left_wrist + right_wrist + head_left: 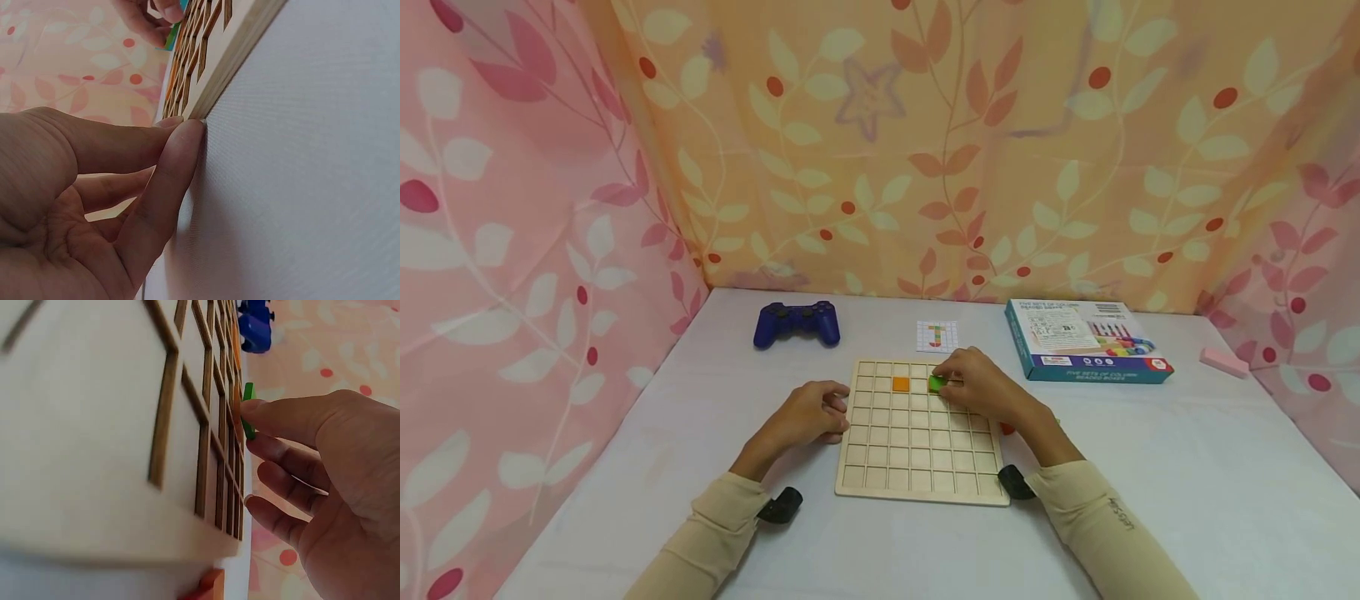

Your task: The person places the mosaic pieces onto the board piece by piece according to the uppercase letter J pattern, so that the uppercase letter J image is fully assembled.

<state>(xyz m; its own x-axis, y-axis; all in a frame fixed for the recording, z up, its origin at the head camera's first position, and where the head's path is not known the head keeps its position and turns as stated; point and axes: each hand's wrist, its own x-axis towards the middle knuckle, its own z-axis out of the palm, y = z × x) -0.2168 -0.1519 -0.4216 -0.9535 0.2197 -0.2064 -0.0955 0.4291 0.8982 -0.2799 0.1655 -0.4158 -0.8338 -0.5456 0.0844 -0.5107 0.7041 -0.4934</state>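
A wooden grid board [919,450] lies flat on the table with one orange square tile [901,384] in a cell near its far edge. My left hand [805,414] is at the board's left side; in the left wrist view its thumb and a finger pinch the board's edge. Over the far right part of the grid, my right hand [983,385] holds a green square tile [249,411] between thumb and fingers, tilted on edge in the right wrist view. Beyond the board lies a small printed pattern card [937,337] showing a coloured shape on a grid.
A blue game controller [796,325] sits at the back left. At the back right lies a flat toy box [1090,342], with a pink block [1224,362] farther right. Red pieces [1007,429] lie beside the board, partly hidden by my right forearm. Patterned curtains enclose the table.
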